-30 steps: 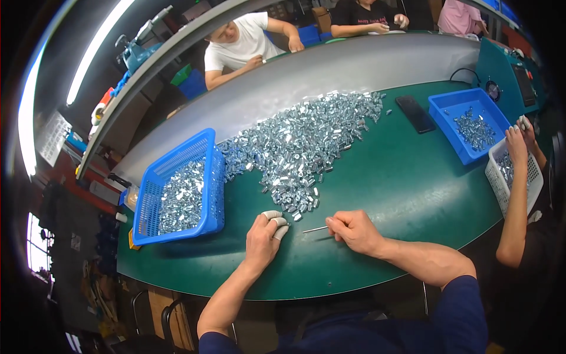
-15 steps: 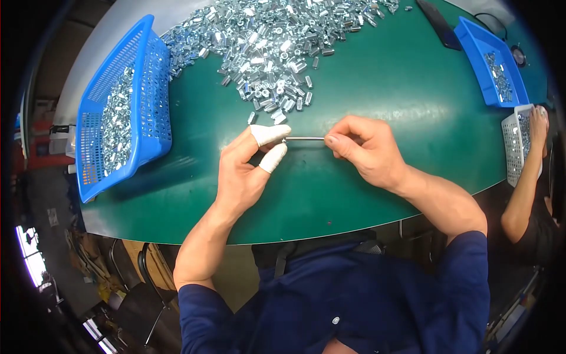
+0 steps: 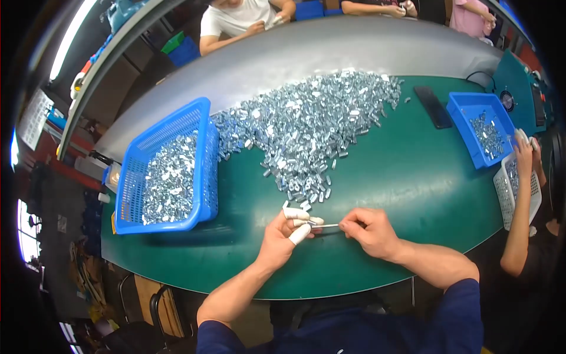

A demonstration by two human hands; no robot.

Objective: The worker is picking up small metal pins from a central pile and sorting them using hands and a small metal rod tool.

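Observation:
My left hand, with white finger cots on its thumb and fingers, pinches a small shiny long hex nut over the near part of the table. My right hand is closed on a thin metal rod, which points left and reaches the left fingertips. Whether the rod's tip sits inside the nut is hidden by those fingers. Just beyond my hands spreads a large pile of similar nuts, its near tip close to my left fingers.
On the left stands a blue perforated basket of nuts. At the right are a dark flat phone-like object, a blue tray and a white basket by a co-worker's hands. Other people sit across the green table.
The view has tilted up, showing the table's far side and people there. My left fingers have shifted around the rod's end, where a nut now shows; the right hand keeps the rod.

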